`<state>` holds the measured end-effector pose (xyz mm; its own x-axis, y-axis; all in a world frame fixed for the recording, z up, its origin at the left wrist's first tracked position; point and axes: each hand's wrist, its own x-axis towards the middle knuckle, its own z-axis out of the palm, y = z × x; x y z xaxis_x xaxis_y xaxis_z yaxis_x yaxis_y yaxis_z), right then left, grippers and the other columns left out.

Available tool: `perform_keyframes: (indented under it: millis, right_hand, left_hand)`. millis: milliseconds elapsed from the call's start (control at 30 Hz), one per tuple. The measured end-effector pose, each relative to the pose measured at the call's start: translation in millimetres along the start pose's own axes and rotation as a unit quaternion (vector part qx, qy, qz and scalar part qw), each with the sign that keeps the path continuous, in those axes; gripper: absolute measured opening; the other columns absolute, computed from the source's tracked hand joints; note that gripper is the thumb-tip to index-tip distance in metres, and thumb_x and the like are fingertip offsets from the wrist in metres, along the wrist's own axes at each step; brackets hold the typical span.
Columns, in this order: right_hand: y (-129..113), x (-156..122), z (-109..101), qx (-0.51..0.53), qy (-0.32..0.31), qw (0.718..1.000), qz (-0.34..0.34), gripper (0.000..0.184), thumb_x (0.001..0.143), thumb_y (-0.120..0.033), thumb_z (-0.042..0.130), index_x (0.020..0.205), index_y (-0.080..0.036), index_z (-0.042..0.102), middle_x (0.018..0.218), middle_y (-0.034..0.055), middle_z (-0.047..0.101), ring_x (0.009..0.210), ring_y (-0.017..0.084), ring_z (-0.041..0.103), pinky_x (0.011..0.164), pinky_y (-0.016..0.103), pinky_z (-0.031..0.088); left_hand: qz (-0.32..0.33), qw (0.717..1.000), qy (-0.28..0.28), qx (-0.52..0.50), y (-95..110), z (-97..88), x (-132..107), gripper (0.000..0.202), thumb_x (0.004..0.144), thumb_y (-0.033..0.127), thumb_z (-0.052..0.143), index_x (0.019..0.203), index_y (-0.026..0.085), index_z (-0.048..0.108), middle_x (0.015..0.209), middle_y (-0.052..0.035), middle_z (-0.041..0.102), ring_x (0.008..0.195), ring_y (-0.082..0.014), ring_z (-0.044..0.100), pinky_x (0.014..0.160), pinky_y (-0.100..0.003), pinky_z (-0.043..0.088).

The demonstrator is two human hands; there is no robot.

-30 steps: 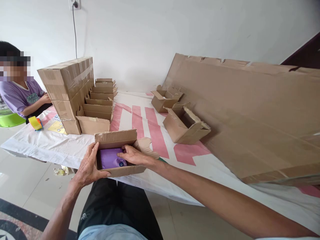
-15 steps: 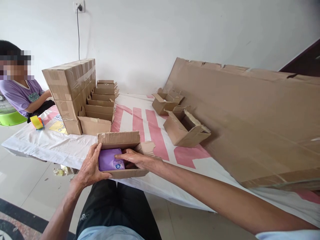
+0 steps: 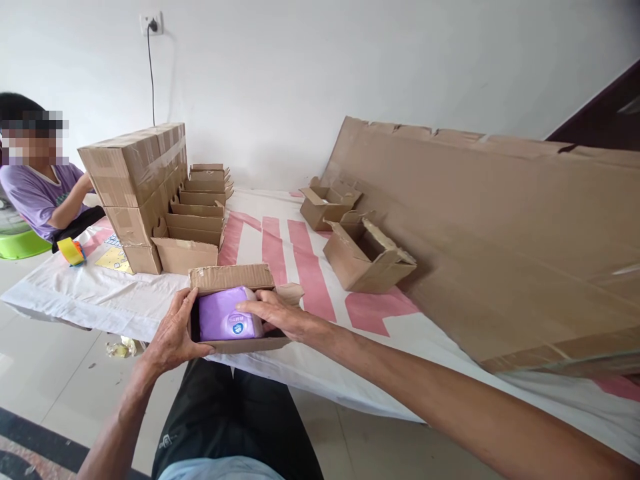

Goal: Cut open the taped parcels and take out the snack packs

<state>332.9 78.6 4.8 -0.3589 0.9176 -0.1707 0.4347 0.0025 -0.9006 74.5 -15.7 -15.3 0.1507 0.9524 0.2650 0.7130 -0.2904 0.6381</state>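
Observation:
An open cardboard box [image 3: 235,346] lies at the near edge of the table in front of me, its flaps raised. Inside it is a purple plastic-wrapped pack [image 3: 220,317] with a round blue logo; the lettering is too small to read. My left hand [image 3: 175,330] is clamped on the box's left end, thumb along the near wall and fingers on the far side. With my right hand [image 3: 280,313] I grip the pack's right end, thumb on top and the other fingers partly hidden down in the box.
Taped boxes [image 3: 133,177] are stacked at the left, with a row of open boxes [image 3: 187,253] beside them. Two open boxes [image 3: 370,257] stand near a large cardboard sheet [image 3: 490,253] on the right. A tape roll [image 3: 71,252] lies near a seated person [image 3: 43,190].
The purple pack sits higher and more tilted in the box, showing more of its right end. My right hand moved slightly with it, while my left hand keeps its hold.

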Motion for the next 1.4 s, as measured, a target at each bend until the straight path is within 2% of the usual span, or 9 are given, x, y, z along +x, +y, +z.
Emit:
perform_keyframes:
  millis: [100,300,533,733,933,1067,1233,1333,1400]
  right_hand:
    - [-21,-9,-21,0.122,-0.044,0.986,0.105,0.044,0.071,-0.049,0.09,0.092,-0.022,0.063,0.096,0.0063,0.074,0.086,0.024,0.073,0.062,0.031,0.059]
    - [-45,-37,-50,0.222,-0.092,0.971,0.016,0.05,0.065,-0.058,0.089,0.092,-0.021,0.067,0.084,0.0025,0.072,0.075,0.02,0.069,0.064,0.029,0.055]
    - [-31,-34,-44,0.309,-0.026,0.951,-0.009,0.051,0.065,-0.054,0.091,0.091,-0.022,0.061,0.082,-0.0018,0.066,0.074,0.017,0.065,0.066,0.029,0.052]
    - [-32,-31,-45,0.346,-0.036,0.937,-0.037,0.052,0.065,-0.053,0.092,0.094,-0.022,0.061,0.084,-0.0017,0.066,0.075,0.017,0.064,0.066,0.029,0.051]
    - [-37,-30,-47,0.342,-0.047,0.937,-0.054,0.046,0.067,-0.05,0.091,0.091,-0.023,0.062,0.082,-0.0022,0.066,0.074,0.017,0.062,0.066,0.029,0.049]
    - [-41,-30,-48,0.339,-0.062,0.936,-0.076,0.045,0.068,-0.048,0.092,0.095,-0.023,0.065,0.088,-0.0006,0.069,0.08,0.018,0.064,0.068,0.029,0.051]
    - [-52,-28,-50,0.306,-0.083,0.943,-0.099,0.045,0.071,-0.048,0.091,0.099,-0.022,0.068,0.092,0.0005,0.071,0.081,0.018,0.067,0.069,0.03,0.052]
    - [-56,-21,-50,0.28,-0.082,0.95,-0.109,0.053,0.072,-0.052,0.092,0.108,-0.022,0.068,0.095,0.0018,0.073,0.086,0.02,0.069,0.076,0.033,0.055]
    - [-54,-14,-48,0.284,-0.05,0.949,-0.128,0.058,0.074,-0.059,0.09,0.112,-0.023,0.066,0.1,0.0033,0.074,0.094,0.022,0.07,0.083,0.036,0.056]
  left_hand:
    - [-0.009,1.0,-0.007,0.003,-2,-4.3,6,0.133,0.062,0.033,0.099,0.172,0.032,0.024,0.166,-0.015,0.035,0.155,-0.0443,0.04,0.126,-0.061,0.043]
    - [-0.039,0.999,-0.011,0.018,-16,-8.0,19,0.129,0.063,0.041,0.098,0.171,0.029,0.029,0.17,-0.0161,0.035,0.157,-0.0447,0.039,0.128,-0.061,0.04]
    - [-0.038,0.997,-0.011,0.066,-25,-19.3,24,0.114,0.067,0.067,0.093,0.164,0.027,0.047,0.174,-0.0201,0.033,0.159,-0.0497,0.036,0.127,-0.069,0.035]
    - [-0.039,0.992,0.024,0.114,-9,-31.8,25,0.079,0.083,0.067,0.081,0.148,0.026,0.063,0.172,-0.0202,0.039,0.157,-0.0483,0.039,0.122,-0.074,0.037]
    - [0.028,0.99,0.115,0.071,24,-39.5,37,0.043,0.097,0.054,0.068,0.128,0.025,0.075,0.154,-0.0153,0.061,0.144,-0.0385,0.059,0.121,-0.061,0.045]
    - [0.021,0.991,0.123,-0.042,48,-45.6,48,0.047,0.099,0.058,0.064,0.125,0.022,0.077,0.143,-0.0155,0.07,0.136,-0.0351,0.065,0.111,-0.05,0.056]
    - [-0.065,0.983,0.037,-0.165,66,-47.0,64,0.068,0.083,0.065,0.08,0.134,0.021,0.074,0.137,-0.0159,0.075,0.126,-0.0399,0.071,0.104,-0.051,0.059]
    - [-0.079,0.967,-0.027,-0.241,73,-42.6,71,0.08,0.075,0.06,0.089,0.143,0.023,0.068,0.137,-0.0155,0.075,0.128,-0.0414,0.069,0.103,-0.051,0.06]
    - [-0.081,0.956,-0.027,-0.281,76,-37.6,74,0.082,0.075,0.057,0.091,0.146,0.023,0.066,0.141,-0.0149,0.074,0.133,-0.0409,0.067,0.107,-0.051,0.058]
